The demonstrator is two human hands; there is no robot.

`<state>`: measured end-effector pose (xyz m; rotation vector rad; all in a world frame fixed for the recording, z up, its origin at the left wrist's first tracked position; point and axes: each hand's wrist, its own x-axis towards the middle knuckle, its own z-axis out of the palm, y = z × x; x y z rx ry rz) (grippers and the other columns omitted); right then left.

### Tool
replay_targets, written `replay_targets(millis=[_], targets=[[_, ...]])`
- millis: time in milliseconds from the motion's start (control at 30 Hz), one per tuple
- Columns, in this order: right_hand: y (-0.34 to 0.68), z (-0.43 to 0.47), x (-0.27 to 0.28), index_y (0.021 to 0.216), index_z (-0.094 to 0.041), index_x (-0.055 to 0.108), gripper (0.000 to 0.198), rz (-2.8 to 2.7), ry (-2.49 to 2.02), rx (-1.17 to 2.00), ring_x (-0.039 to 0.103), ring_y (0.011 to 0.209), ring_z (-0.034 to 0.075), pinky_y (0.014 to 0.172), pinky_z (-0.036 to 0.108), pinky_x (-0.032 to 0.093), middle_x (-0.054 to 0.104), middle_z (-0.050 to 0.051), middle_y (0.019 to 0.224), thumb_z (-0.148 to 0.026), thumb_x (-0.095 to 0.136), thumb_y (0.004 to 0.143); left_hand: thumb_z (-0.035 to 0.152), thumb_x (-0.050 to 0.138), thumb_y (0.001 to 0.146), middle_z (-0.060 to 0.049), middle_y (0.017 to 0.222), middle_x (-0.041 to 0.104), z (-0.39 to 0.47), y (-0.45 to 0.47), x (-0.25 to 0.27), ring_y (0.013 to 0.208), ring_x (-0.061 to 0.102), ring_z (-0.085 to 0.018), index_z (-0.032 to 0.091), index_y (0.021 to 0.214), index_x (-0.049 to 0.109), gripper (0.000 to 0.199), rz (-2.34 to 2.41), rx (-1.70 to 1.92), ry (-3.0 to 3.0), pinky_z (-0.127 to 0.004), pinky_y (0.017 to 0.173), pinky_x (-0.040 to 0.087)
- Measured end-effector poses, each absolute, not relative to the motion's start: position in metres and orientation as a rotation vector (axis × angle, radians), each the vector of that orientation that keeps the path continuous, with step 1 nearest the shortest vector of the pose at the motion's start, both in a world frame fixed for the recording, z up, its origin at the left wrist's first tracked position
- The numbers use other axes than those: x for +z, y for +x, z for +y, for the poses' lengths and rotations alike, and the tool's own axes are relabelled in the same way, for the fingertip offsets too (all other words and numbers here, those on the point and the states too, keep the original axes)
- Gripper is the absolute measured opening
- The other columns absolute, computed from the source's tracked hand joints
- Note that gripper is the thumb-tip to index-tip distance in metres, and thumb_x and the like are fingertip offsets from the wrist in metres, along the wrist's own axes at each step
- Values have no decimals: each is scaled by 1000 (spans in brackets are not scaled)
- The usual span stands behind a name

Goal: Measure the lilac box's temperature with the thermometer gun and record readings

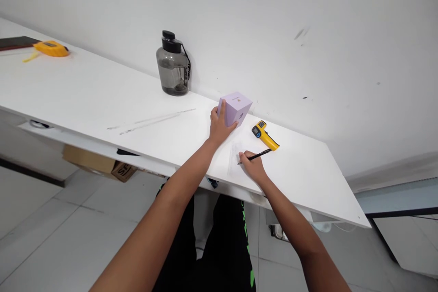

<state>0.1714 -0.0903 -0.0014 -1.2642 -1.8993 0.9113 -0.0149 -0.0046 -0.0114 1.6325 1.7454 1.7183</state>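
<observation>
My left hand (220, 125) grips a lilac box (237, 101) by its near side, thumb at the right and fingers on the left. The box stands on the white table (294, 169) close to the wall. In my right hand (253, 164) is a black pen (260, 154), its tip down on a pale sheet of paper (234, 159). The sheet lies at the table's front edge, and faint marks show on it. A yellow and black infrared thermometer (266, 136) lies just beyond my right hand.
A grey water bottle (173, 70) with a black lid stands against the wall. Far left lie a yellow tape measure (51, 48) and a dark flat object (17, 43). Below the tabletop, a cardboard box (89, 160) sits at the left. The table's right end drops off at a slanted edge.
</observation>
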Motion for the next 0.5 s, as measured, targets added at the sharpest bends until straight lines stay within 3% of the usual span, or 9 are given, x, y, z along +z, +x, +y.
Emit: replay_targets(millis=[267, 433, 500], targets=[[172, -91, -3, 52, -25, 35, 44, -1928, -1249, 968, 35, 56, 13, 56, 29, 31, 33, -5, 52, -52, 53, 81, 47, 80, 72, -14, 144, 32, -5, -14, -10, 136, 35, -36, 34, 159, 16, 108, 1758, 1702, 1635, -54, 111, 39], [176, -85, -7, 54, -22, 53, 43, -1814, -1253, 964, 47, 58, 15, 60, 29, 38, 48, -2, 53, -53, 54, 84, 53, 78, 72, -16, 148, 32, -5, -15, -11, 138, 35, -38, 32, 159, 16, 108, 1780, 1672, 1630, -56, 112, 38], [176, -80, -10, 57, -22, 58, 46, -1694, -1257, 1009, 46, 54, 14, 57, 29, 38, 47, -2, 50, -56, 53, 86, 55, 78, 73, -17, 151, 30, -6, -14, -10, 141, 32, -40, 30, 158, 17, 108, 1794, 1673, 1646, -58, 116, 33]])
